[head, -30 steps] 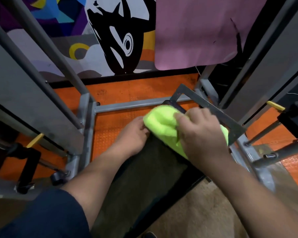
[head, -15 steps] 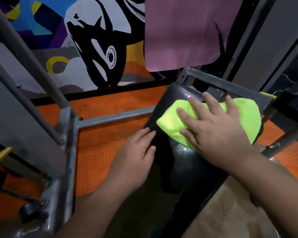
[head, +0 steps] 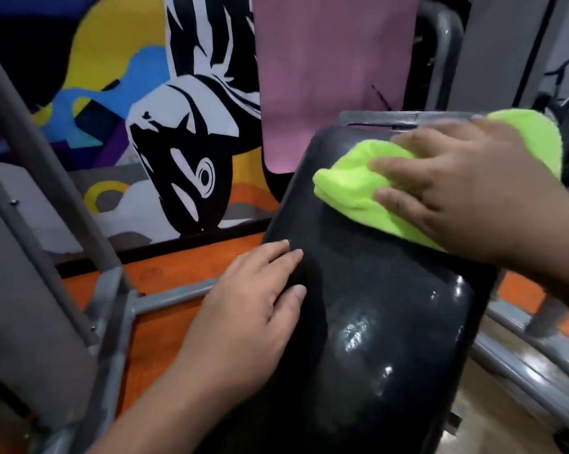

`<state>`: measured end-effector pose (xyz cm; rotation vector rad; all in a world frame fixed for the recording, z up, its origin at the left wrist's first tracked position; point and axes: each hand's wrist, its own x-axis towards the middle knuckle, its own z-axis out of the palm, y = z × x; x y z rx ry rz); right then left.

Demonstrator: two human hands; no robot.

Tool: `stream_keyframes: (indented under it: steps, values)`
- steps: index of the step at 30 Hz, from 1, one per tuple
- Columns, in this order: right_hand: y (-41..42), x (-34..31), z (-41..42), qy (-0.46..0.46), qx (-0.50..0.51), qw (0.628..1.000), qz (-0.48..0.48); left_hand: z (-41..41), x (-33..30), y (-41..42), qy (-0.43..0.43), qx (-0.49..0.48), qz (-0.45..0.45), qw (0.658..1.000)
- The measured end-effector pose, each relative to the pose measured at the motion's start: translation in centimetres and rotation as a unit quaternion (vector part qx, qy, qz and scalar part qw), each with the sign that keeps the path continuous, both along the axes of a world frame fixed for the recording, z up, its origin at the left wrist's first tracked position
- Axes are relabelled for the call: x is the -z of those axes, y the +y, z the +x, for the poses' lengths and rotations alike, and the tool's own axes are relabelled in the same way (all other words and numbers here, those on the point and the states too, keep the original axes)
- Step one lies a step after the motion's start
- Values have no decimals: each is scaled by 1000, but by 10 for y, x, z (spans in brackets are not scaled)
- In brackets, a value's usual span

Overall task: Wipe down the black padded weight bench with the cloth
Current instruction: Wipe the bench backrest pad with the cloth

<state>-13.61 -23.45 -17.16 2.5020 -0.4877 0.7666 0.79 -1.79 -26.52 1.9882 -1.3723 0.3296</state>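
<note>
Under the flat right hand (head: pixel 466 194) lies the cloth (head: pixel 358 188); left hand (head: pixel 253 309) flat on bench (head: pixel 391 306).

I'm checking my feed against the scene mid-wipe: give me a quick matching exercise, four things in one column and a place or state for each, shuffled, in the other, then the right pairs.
Things:
1. lime-green fluffy microfibre cloth
2. left hand
3. right hand
4. black padded glossy weight bench

Places or states:
A. rests flat on the pad's left edge, holding nothing
B. shows wet-looking glints on its near part
C. presses down on the cloth with spread fingers
D. lies bunched at the pad's far end

Pairs: 1-D, 2-A, 3-C, 4-B
</note>
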Motion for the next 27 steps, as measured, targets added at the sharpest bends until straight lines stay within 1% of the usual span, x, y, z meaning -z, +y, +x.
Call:
stream_keyframes:
  steps: [2, 5, 7, 9, 11, 14, 16, 18, 20, 21, 24, 25, 27]
  values:
    - [2, 0, 12, -7, 24, 999, -25, 4, 4, 1, -13, -3, -24, 1000]
    - [-2, 10, 4, -28, -19, 998, -59, 3, 14, 6, -31, -12, -56, 998]
    - [-9, 8, -4, -39, -31, 997, -56, 1, 17, 10, -20, -7, -53, 998]
    - [-7, -5, 7, -28, 12, 999, -13, 0, 15, 9, -12, -9, -48, 999]
    - [1, -7, 21, 17, 49, 999, -17, -2, 10, 7, -11, -20, -53, 998]
    - [-1, 5, 5, 21, -1, 999, -50, -9, 4, 11, 1, -35, -56, 998]
    - [-11, 2, -9, 10, -6, 999, -41, -11, 4, 18, 6, -51, -48, 998]
    - [-16, -10, 0, -5, 26, 1000, -9, -13, 5, 27, 26, -76, -38, 996]
    - [-11, -15, 16, 0, 58, 998, -9, -19, 10, 35, 55, -103, -34, 993]
    - [-10, -11, 19, 8, 51, 998, -22, -24, 14, 40, 69, -113, -37, 991]
    - [-16, 3, 2, 27, -15, 997, -69, -39, 36, 58, 110, -138, -35, 984]
    - [-20, 1, -4, 29, -24, 997, -71, -44, 46, 64, 119, -146, -25, 982]
    - [-20, -13, -3, 33, -7, 999, -26, -56, 65, 71, 139, -165, -6, 976]
